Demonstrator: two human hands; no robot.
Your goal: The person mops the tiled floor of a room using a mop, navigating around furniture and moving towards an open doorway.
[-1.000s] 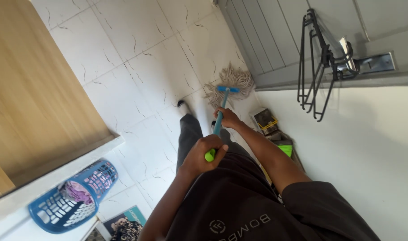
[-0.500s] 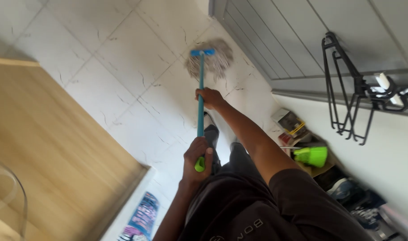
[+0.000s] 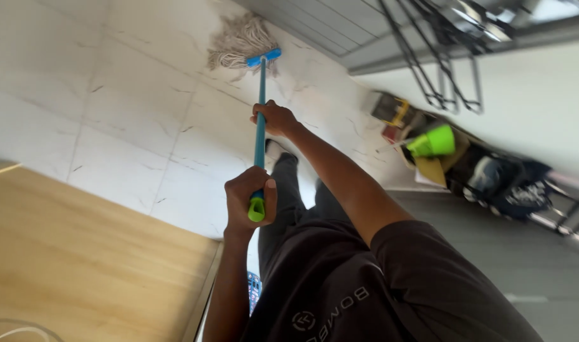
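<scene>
Here both hands' fingers wrap tightly round the mop handle point(image 3: 260, 126): left hand point(image 3: 248, 197) low, right hand point(image 3: 273, 118) higher.

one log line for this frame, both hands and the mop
left hand: gripping green end of blue mop handle | right hand: gripping handle midway | beige string mop head: on white tiled floor

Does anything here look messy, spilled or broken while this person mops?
Nothing looks spilled or broken. The left hand grips the green end of the blue-handled string mop and the right hand holds it midway; its strands splay on the white tiled floor. Only the jumbled pile with a green container by the wall looks untidy.
</scene>
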